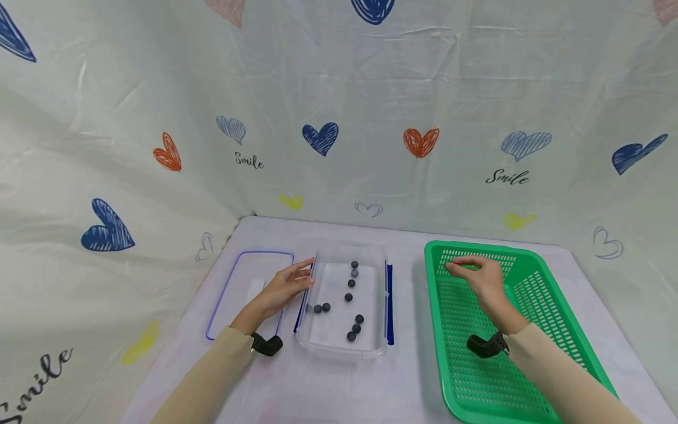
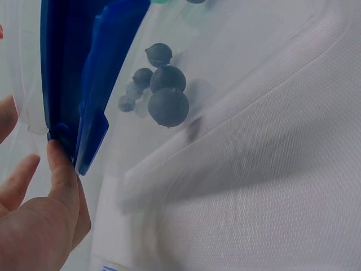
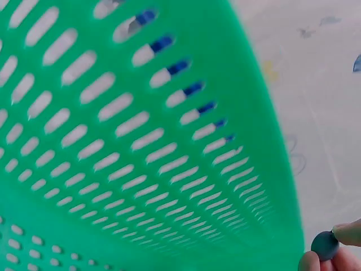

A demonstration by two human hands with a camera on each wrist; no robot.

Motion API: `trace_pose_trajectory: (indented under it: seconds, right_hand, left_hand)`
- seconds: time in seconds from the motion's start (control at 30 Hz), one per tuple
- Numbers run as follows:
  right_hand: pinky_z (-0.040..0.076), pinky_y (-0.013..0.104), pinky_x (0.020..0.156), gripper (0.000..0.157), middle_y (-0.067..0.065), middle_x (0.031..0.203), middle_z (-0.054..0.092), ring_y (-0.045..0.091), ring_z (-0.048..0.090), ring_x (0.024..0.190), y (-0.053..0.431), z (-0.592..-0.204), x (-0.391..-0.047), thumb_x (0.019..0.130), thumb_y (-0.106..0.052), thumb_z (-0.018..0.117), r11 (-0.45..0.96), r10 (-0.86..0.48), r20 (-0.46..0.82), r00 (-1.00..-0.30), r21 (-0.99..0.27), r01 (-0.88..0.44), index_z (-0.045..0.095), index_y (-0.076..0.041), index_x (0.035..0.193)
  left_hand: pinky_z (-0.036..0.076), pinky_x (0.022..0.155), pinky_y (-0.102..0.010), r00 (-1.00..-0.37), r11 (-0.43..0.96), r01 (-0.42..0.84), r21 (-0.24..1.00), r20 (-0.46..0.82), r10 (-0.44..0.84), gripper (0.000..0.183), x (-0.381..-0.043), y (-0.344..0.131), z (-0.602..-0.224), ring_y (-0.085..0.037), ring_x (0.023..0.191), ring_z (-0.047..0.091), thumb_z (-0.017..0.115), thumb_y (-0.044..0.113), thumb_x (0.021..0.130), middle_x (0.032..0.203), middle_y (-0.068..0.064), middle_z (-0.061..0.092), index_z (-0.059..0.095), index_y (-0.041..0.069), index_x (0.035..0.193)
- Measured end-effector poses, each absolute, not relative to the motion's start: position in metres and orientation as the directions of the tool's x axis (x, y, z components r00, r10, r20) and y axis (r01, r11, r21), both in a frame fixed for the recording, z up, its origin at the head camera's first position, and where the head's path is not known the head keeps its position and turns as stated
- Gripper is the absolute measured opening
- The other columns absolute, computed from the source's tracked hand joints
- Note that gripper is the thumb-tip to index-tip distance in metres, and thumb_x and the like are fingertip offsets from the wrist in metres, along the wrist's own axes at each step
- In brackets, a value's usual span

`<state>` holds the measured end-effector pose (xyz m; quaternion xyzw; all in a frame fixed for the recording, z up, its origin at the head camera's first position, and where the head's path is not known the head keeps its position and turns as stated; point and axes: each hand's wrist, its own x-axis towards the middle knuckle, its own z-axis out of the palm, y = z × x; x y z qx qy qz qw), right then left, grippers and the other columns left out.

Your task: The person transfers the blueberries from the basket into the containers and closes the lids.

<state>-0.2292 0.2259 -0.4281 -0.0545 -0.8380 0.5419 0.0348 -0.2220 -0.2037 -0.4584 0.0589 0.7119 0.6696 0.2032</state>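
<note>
A clear plastic box (image 1: 341, 353) stands mid-table, with several dark grey balls (image 1: 348, 297) scattered on its floor. At its left side, my left hand (image 1: 283, 291) has its fingers extended against the wall. Close up in the left wrist view, a fingertip touches the end of the blue side latch (image 2: 93, 73). Over the far left part of a green basket (image 1: 441, 353) is my right hand (image 1: 482, 282). It pinches one dark grey ball (image 3: 325, 245) between thumb and fingertips, plain in the right wrist view beside the basket's rim.
Left of the box lies a clear lid (image 1: 233, 312) with a blue-purple edge, partly behind the left hand. Another blue latch (image 1: 390, 306) hangs along the box's right side. A white curtain (image 1: 371, 88) printed with hearts rises behind the table.
</note>
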Motion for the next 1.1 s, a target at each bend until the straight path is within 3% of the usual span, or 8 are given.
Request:
trace_pose_trajectory:
  seconds: [0.2, 0.37, 0.6, 0.83, 1.1]
  right_hand:
    - [0.045, 0.039, 0.084, 0.047, 0.011, 0.118, 0.054, 0.015, 0.052, 0.101, 0.215, -0.416, -0.224, 0.08, -0.037, 0.069, 0.418, 0.068, 0.03, -0.997, -0.908, 0.001, 0.065, 0.0, 0.108]
    - [0.044, 0.042, 0.087, 0.044, 0.01, 0.116, 0.056, 0.01, 0.062, 0.088, 0.203, -0.406, -0.221, 0.08, -0.034, 0.071, 0.35, 0.012, 0.041, -0.999, -0.936, -0.034, 0.065, 0.001, 0.107]
    - [0.042, 0.046, 0.09, 0.043, 0.011, 0.117, 0.055, 0.018, 0.064, 0.088, 0.18, -0.392, -0.219, 0.078, -0.031, 0.074, 0.304, -0.045, 0.011, -0.999, -0.952, -0.024, 0.065, 0.001, 0.103]
    - [0.044, 0.041, 0.087, 0.041, 0.011, 0.108, 0.059, 0.017, 0.065, 0.086, 0.155, -0.392, -0.224, 0.075, -0.031, 0.076, 0.317, -0.086, -0.03, -0.996, -0.948, 0.001, 0.066, -0.001, 0.1]
    - [0.045, 0.042, 0.086, 0.033, 0.01, 0.101, 0.064, 0.018, 0.066, 0.083, 0.13, -0.4, -0.225, 0.075, -0.027, 0.077, 0.326, -0.142, -0.034, -0.989, -0.945, -0.014, 0.067, -0.003, 0.096]
  left_hand:
    - [0.026, 0.105, -0.044, -0.911, 0.096, -0.189, 0.977, -0.211, 0.353, 0.062, -0.221, -0.204, -0.459, -0.031, 0.129, 0.032, 0.059, 0.015, 0.091, 0.142, -0.021, 0.028, 0.029, 0.012, 0.145]
    - [0.026, 0.105, -0.044, -0.91, 0.092, -0.192, 0.977, -0.213, 0.355, 0.062, -0.221, -0.204, -0.46, -0.031, 0.129, 0.031, 0.059, 0.014, 0.091, 0.142, -0.022, 0.027, 0.029, 0.012, 0.145]
    - [0.027, 0.104, -0.045, -0.926, 0.086, -0.17, 0.982, -0.189, 0.327, 0.06, -0.229, -0.207, -0.48, -0.029, 0.127, 0.035, 0.062, 0.02, 0.089, 0.14, -0.017, 0.033, 0.035, 0.018, 0.143]
    - [0.026, 0.105, -0.044, -0.909, 0.084, -0.189, 0.978, -0.206, 0.362, 0.061, -0.222, -0.204, -0.457, -0.03, 0.128, 0.033, 0.058, 0.013, 0.091, 0.141, -0.021, 0.029, 0.03, 0.012, 0.145]
    - [0.026, 0.105, -0.044, -0.907, 0.082, -0.185, 0.979, -0.202, 0.37, 0.061, -0.222, -0.206, -0.458, -0.03, 0.129, 0.031, 0.059, 0.014, 0.091, 0.142, -0.02, 0.029, 0.03, 0.013, 0.145]
